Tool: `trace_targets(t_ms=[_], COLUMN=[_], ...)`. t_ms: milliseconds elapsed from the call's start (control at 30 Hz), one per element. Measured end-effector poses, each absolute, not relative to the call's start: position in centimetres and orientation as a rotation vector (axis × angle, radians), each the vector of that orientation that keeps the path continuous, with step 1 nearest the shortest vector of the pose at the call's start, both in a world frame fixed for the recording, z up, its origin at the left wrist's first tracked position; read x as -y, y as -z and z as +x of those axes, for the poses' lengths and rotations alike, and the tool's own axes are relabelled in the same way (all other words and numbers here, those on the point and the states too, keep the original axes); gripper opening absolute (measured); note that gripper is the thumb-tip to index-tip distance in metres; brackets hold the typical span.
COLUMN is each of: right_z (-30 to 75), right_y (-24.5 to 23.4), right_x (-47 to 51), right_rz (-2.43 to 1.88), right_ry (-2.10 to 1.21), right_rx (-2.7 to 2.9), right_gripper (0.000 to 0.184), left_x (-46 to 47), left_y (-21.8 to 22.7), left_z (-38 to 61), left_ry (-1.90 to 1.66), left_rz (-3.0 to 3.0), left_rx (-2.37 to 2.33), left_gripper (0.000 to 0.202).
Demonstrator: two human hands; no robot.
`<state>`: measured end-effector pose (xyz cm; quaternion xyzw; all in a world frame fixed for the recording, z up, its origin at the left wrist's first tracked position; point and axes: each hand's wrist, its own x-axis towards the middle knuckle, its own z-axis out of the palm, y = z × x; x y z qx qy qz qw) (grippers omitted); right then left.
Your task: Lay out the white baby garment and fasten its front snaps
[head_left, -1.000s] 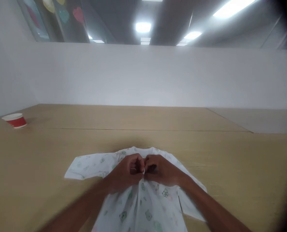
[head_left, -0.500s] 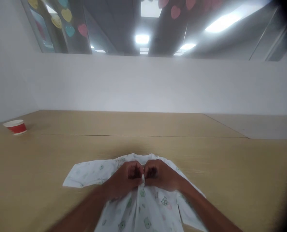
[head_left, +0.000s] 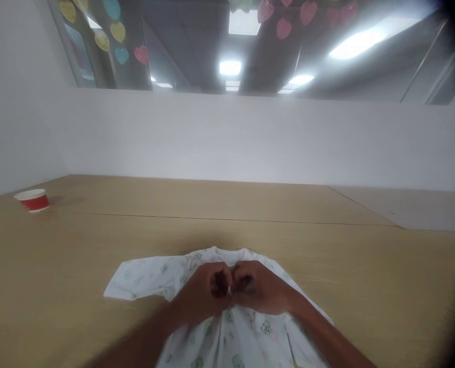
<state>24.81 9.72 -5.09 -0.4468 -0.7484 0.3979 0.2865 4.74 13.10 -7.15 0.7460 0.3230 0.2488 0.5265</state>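
Observation:
A small white long-sleeved shirt (head_left: 246,337) with green animal prints lies on the table, collar toward the far side. One sleeve stretches out to the left; the other runs down to the right, partly under my right forearm. My left hand (head_left: 208,289) and my right hand (head_left: 260,289) meet over the front opening below the collar. Both are closed in a pinch on the shirt's front edges, fingertips touching or nearly so. Whatever small part of the placket sits between the fingertips is hidden.
A white paper cup (head_left: 33,200) with a red band stands at the far left of the wooden table (head_left: 365,276). Behind the table rises a white wall (head_left: 212,138), with glass and heart-shaped decorations above it. A seam crosses the tabletop.
The view has shifted slightly, so everything sits a little further right. My hands stay pinched at the shirt's front, with the fingertips drawn closer together and covering the cloth between them.

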Motion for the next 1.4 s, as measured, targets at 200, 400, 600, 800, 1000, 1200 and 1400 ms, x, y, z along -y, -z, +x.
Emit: trace_targets(t_ms=[200,400,600,800,1000,1200,1400], right_z=[24.64,24.51,24.1,23.98,23.97,23.96,24.2], right_y=[5.01,4.93,4.81,5.06,5.34,5.33,5.11], right_x=[-9.73,-9.79,-9.49,-9.37,-9.46,-9.23,-9.12], right_rz=[-1.238,-1.195,-1.246,-1.262,-1.199,-1.162,-1.163], right_ry=[-1.048,-1.007,-0.943,-0.869,-0.786,-0.669,-0.706], right_rx=[1.96,1.99,1.984,1.963,2.002,2.071,2.089], right_gripper=[0.008,0.01,0.013,0.014,0.014,0.015,0.012], left_x=[-13.29,-13.42,-13.32,-13.1,-13.37,-13.23,-13.03], left_y=[7.2,6.94,7.17,6.83,7.3,6.56,6.86], left_z=[4.87,4.74,4.67,4.82,4.67,4.91,5.13], left_ry=[-0.601,-0.575,-0.581,-0.617,-0.609,-0.654,-0.731], left_rz=[1.718,1.775,1.756,1.722,1.64,1.693,1.583], left_rx=[-0.759,-0.749,-0.727,-0.753,-0.771,-0.819,-0.733], left_gripper=[0.017,0.014,0.015,0.019,0.018,0.013,0.021])
